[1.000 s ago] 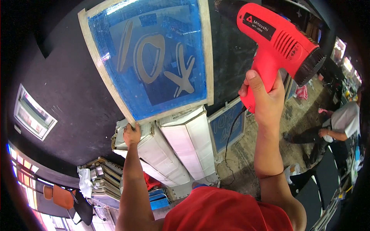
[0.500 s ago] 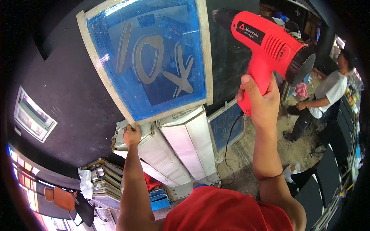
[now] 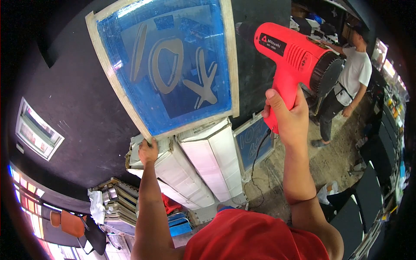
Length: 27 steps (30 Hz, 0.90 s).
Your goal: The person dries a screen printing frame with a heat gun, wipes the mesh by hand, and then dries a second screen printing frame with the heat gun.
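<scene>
A red heat gun (image 3: 289, 51) is in my right hand (image 3: 289, 113), fingers wrapped round its handle, with its dark nozzle pointing left at the right edge of a framed screen. The wooden-framed blue screen (image 3: 169, 65) carries pale lettering and stands on top of long white boxes (image 3: 212, 156). My left hand (image 3: 148, 151) grips the lower left corner of the frame with its fingertips, just above the left box. A dark cord hangs from the gun's handle.
Against the wall behind the boxes leans a second blue screen (image 3: 255, 143). Stacked frames (image 3: 119, 206) stand at lower left, near an orange chair (image 3: 72, 223). A co-worker in a white shirt (image 3: 354, 76) stands at right, beside black panels (image 3: 369, 197).
My right hand and the heat gun have moved slightly left and down. The co-worker, bent or seated before, now stands upright further left. My left hand and the screen have stayed put.
</scene>
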Motion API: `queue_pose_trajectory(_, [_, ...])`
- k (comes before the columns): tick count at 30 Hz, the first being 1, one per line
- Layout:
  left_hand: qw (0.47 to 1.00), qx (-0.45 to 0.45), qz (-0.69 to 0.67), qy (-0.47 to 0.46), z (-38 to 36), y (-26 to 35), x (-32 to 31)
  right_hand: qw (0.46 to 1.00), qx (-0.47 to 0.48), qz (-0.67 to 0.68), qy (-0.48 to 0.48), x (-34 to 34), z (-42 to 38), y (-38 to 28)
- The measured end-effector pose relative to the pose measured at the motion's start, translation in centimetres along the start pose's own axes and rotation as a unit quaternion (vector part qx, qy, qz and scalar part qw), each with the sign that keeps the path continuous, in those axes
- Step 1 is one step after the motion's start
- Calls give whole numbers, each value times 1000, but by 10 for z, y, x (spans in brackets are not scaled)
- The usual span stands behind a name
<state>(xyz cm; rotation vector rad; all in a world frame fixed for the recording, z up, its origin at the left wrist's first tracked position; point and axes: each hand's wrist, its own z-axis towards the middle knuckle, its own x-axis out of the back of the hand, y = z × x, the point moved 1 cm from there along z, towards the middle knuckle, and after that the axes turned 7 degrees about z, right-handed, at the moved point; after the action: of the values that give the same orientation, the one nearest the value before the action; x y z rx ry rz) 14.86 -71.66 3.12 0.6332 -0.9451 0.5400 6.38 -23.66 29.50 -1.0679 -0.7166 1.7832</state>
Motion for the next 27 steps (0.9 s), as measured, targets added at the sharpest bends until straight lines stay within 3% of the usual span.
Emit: queue_pose_trajectory(27, [1000, 3, -5, -5, 1, -2, -3, 996, -84, 10, -18, 13, -35, 35])
